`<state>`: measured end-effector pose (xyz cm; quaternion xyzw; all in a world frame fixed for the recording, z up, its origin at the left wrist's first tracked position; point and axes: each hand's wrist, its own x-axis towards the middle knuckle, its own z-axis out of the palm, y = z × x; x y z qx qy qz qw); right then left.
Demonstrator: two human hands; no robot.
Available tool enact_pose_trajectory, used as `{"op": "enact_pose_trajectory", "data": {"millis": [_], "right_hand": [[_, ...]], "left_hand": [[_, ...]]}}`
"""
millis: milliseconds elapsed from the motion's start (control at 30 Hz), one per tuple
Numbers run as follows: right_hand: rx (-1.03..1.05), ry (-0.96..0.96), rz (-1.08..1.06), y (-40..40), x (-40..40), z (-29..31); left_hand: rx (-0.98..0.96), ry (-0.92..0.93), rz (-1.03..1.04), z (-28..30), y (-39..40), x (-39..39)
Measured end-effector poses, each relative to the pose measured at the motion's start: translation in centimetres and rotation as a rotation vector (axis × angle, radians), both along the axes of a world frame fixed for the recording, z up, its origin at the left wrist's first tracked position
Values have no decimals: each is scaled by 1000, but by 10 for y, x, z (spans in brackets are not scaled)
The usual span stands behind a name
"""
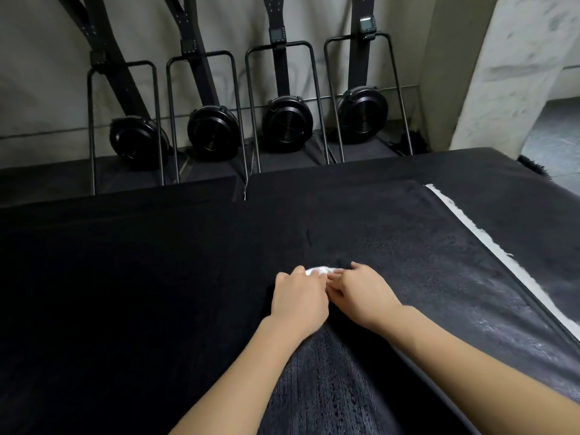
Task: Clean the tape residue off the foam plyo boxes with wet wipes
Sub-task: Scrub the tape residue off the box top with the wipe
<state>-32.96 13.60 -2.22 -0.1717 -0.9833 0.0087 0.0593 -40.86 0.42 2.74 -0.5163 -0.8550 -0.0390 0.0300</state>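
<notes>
A black foam plyo box (157,277) fills the lower part of the head view, its top glistening wet towards the right. A small crumpled white wet wipe (318,270) lies on the box top at the middle. My left hand (298,298) and my right hand (361,293) meet over it, and the fingertips of both pinch the wipe from either side. Most of the wipe is hidden under the fingers. A ragged strip of white tape residue (489,246) runs diagonally along the box's right edge seam.
A second black box surface (518,196) adjoins on the right beyond the white strip. Behind the boxes several black ski-erg machines (287,124) with fan wheels stand against a pale wall. A white pillar (508,73) stands at the back right.
</notes>
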Motion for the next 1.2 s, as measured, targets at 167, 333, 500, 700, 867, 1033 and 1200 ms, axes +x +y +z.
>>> {"op": "enact_pose_trajectory", "data": {"millis": [167, 333, 500, 700, 867, 1033, 1200], "right_hand": [[11, 54, 76, -11, 34, -10], [9, 28, 54, 13, -4, -4], [12, 9, 26, 63, -66, 0], [-70, 52, -56, 86, -102, 3], [-52, 58, -8, 62, -68, 10], [-69, 89, 94, 46, -35, -2], [-36, 114, 68, 68, -68, -1]], "left_hand": [[46, 42, -93, -12, -24, 11], [91, 36, -88, -20, 4, -24], [57, 20, -33, -15, 50, -72], [2, -10, 47, -15, 83, -101], [40, 39, 1, -12, 60, -71], [33, 12, -50, -12, 32, -56], [8, 14, 11, -7, 62, -79]]}}
